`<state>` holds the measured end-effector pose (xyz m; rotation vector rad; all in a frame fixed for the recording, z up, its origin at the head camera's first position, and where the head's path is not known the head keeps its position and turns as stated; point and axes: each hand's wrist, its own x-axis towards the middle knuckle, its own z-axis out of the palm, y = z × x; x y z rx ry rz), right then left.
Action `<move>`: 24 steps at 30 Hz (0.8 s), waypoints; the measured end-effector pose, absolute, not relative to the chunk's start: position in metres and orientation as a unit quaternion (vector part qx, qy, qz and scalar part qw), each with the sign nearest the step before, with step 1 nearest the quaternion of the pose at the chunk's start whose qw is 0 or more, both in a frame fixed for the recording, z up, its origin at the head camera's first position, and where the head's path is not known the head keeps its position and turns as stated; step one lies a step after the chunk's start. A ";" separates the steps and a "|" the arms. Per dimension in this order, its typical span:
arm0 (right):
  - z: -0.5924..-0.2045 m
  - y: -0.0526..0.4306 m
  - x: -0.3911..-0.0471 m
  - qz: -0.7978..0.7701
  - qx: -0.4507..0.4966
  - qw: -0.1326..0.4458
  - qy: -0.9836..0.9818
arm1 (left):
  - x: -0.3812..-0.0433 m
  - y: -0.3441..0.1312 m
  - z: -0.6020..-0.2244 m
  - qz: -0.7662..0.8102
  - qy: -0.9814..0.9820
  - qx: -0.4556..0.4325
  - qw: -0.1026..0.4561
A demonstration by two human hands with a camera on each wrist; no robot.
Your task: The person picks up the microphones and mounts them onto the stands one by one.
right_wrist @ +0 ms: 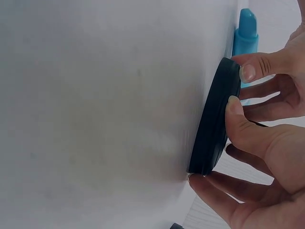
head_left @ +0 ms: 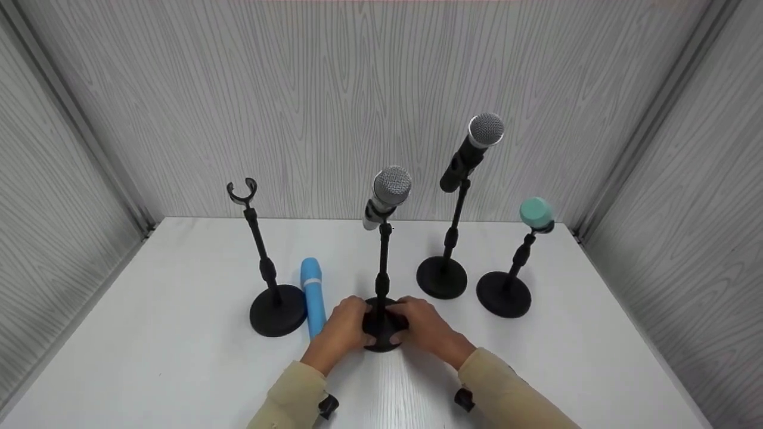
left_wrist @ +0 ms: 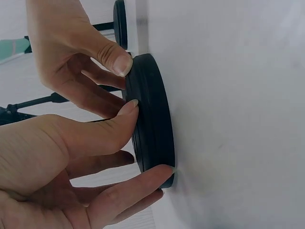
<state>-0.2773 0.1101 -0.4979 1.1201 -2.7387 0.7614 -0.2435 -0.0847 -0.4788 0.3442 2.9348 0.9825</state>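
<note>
Near the front of the table, both hands hold the round black base of a desktop microphone stand [head_left: 384,256]. My left hand [head_left: 344,330] grips the base's left edge, and my right hand [head_left: 426,325] grips its right edge. A microphone [head_left: 392,186] with a silver mesh head leans in the clip on top. In the left wrist view the base [left_wrist: 155,119] has thumbs on its upper face and fingers at its rim. The right wrist view shows the same base [right_wrist: 214,119] close over the white tabletop. Beside my left hand lies a light blue microphone [head_left: 314,295].
At left stands a microphone stand [head_left: 267,268] with a bare open clip. Behind to the right, a taller stand [head_left: 456,220] carries a black microphone [head_left: 468,152]. Farther right, a short stand [head_left: 520,256] holds a mint-green-topped microphone [head_left: 535,212]. Grey wood-grain panels [head_left: 334,107] surround the table.
</note>
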 end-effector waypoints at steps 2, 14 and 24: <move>-0.498 0.108 -0.282 0.249 0.365 0.039 -0.896 | -0.247 -0.085 -0.479 0.314 0.943 0.108 0.013; -0.497 0.102 -0.311 0.267 0.329 0.006 -0.906 | -0.277 -0.083 -0.480 0.320 0.944 0.087 0.010; -0.495 0.087 -0.333 0.297 0.292 -0.017 -0.909 | -0.302 -0.084 -0.479 0.325 0.944 0.061 -0.006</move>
